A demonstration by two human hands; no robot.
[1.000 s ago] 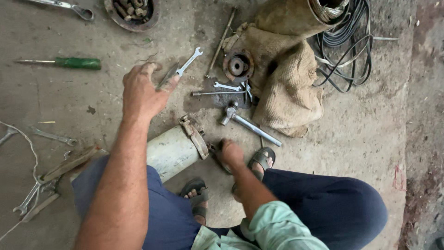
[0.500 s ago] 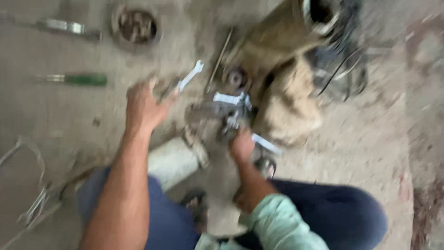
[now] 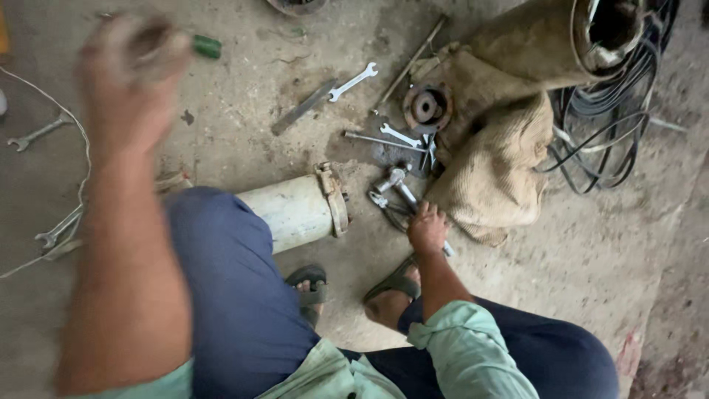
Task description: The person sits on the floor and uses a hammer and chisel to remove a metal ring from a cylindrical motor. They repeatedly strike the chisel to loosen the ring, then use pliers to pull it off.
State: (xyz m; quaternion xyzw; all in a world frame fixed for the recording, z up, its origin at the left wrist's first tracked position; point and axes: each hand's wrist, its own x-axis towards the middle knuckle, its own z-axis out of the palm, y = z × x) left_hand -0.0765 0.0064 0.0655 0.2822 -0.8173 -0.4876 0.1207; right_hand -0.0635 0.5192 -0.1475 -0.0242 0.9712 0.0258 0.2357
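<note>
A brown burlap sack (image 3: 495, 177) lies crumpled at upper right, touching a coil of black cable (image 3: 613, 125). Below it, a pale cylinder (image 3: 284, 210) with a rusty clamp ring rests beside the person's knee. The left hand (image 3: 129, 70), raised and blurred, hides its grip; I cannot tell what it holds. The right hand (image 3: 428, 227) presses down on pliers (image 3: 391, 210) on the concrete floor (image 3: 576, 258), fingers curled loosely over the handles. A small open-end spanner (image 3: 353, 81) lies well apart.
</note>
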